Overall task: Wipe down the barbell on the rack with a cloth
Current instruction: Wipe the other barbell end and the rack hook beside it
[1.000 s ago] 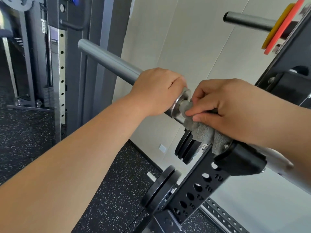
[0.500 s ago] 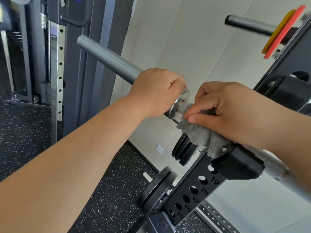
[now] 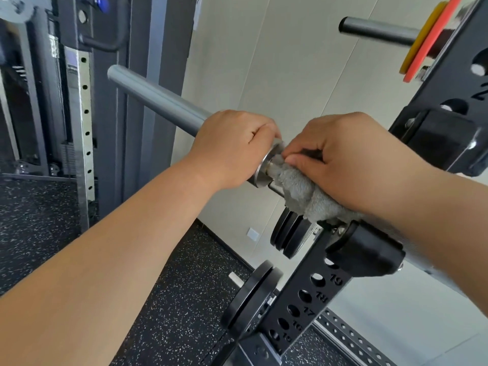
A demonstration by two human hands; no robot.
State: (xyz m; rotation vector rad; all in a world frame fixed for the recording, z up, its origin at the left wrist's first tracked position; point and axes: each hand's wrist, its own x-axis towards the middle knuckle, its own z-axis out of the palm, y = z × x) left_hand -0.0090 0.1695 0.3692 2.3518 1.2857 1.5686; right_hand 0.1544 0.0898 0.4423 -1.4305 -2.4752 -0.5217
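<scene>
The barbell (image 3: 155, 100) lies across the black rack, its grey sleeve running up to the left and its shaft resting in a black hook (image 3: 367, 253). My left hand (image 3: 232, 146) grips the sleeve just beside the steel collar (image 3: 266, 165). A grey cloth (image 3: 303, 192) is wrapped over the shaft between the collar and the hook. My right hand (image 3: 351, 159) holds the cloth around the shaft, fingers curled over it, thumb tip close to the collar. The shaft under the cloth is hidden.
The black numbered rack upright (image 3: 303, 307) rises below the hook. Black weight plates (image 3: 250, 299) hang on pegs beside it, more plates (image 3: 290, 236) higher up. Orange and yellow plates (image 3: 433, 38) sit on a peg at top right. A steel perforated post (image 3: 84, 128) stands left.
My right hand has slid the cloth along the shaft toward the collar, closing the gap to my left hand. The left hand keeps its grip on the sleeve.
</scene>
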